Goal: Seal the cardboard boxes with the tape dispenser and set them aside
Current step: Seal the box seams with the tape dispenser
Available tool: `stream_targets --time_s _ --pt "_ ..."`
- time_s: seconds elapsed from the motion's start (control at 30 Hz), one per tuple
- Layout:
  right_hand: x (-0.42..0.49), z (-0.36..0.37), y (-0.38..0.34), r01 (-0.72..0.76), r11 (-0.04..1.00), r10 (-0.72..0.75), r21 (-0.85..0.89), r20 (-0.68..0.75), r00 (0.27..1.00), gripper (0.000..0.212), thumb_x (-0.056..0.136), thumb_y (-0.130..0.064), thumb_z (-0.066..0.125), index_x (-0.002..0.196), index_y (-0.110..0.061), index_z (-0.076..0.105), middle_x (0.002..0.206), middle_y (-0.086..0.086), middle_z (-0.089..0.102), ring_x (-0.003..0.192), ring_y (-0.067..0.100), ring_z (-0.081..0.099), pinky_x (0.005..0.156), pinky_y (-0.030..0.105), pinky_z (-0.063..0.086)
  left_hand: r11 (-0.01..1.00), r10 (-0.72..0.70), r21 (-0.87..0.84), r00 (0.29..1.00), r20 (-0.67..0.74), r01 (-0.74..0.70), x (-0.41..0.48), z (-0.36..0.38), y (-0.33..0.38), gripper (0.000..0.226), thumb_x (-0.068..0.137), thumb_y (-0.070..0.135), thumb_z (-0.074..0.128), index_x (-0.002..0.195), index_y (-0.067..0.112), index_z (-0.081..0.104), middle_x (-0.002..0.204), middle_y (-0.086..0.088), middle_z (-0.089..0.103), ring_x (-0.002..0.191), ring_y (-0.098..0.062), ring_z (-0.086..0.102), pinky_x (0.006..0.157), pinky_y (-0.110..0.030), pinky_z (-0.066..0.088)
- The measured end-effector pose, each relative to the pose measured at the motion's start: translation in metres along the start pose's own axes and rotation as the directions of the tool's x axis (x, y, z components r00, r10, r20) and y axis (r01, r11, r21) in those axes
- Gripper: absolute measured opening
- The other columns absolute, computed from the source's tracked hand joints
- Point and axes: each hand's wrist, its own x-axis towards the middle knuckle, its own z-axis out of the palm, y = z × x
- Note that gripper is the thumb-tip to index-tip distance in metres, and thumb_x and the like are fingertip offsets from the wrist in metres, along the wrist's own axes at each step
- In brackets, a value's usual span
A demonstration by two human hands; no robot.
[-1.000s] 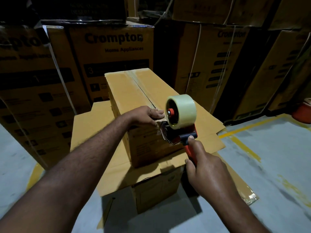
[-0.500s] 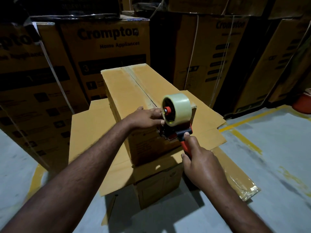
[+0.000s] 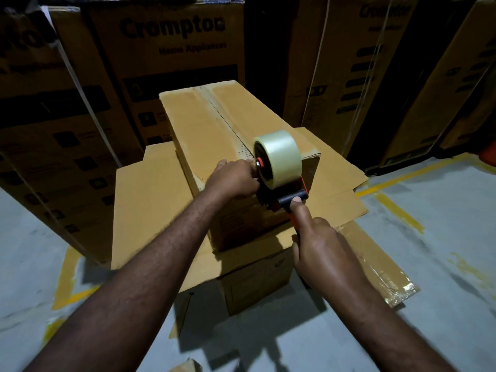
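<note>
While at cardboard box (image 3: 214, 124) edge, tape dispenser (image 3: 279, 167) tight in right hand (image 3: 319, 253), left hand (image 3: 233, 181) hold unclear; cardboard sheet (image 3: 145, 210) beneath, Crompton cartons (image 3: 171, 49) behind.

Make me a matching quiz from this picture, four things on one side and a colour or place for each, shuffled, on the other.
1 tape roll
2 right hand
3 left hand
4 floor line

A yellow
B round the dispenser handle
C pale and glossy
D at the near top edge of the box

Pairs: 1-C, 2-B, 3-D, 4-A
</note>
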Motion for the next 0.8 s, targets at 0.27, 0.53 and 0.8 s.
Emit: stream_targets --time_s 0.27,0.53,0.8 --pt "-0.007 0.006 -0.008 -0.04 0.966 0.049 0.255 -0.029 0.998 0.052 0.1 -0.027 0.057 0.14 -0.036 0.024 0.094 -0.005 0.048 0.063 -0.003 0.042 0.049 0.009 0.033 0.999 0.015 -0.037 0.997 -0.07 -0.017 -0.01 0.005 0.004 0.032 0.096 0.023 0.058 0.126 0.03 0.069 0.133 0.005 0.066 0.126 -0.023 0.053 0.122 -0.05 0.021" --pt "-0.028 0.024 -0.005 -0.116 0.908 0.143 0.403 -0.038 0.989 0.057 0.1 -0.026 0.058 0.144 -0.038 0.025 0.131 0.01 0.06 0.103 0.023 0.066 0.067 0.026 0.055 1.0 0.021 -0.001 0.993 -0.113 -0.021 -0.014 0.018 0.014 0.028 0.096 0.036 0.061 0.121 0.031 0.071 0.124 0.003 0.068 0.118 -0.021 0.059 0.121 -0.055 0.013" --pt "-0.01 0.009 0.003 -0.158 0.868 0.161 0.471 0.034 0.986 0.057 0.099 -0.031 0.059 0.144 -0.045 0.026 0.144 0.008 0.049 0.101 0.021 0.063 0.054 0.018 0.048 1.0 -0.018 -0.021 0.981 -0.192 0.014 -0.02 0.019 0.019 0.019 0.096 0.032 0.061 0.11 0.03 0.074 0.118 0.005 0.071 0.113 -0.02 0.062 0.121 -0.059 0.013"
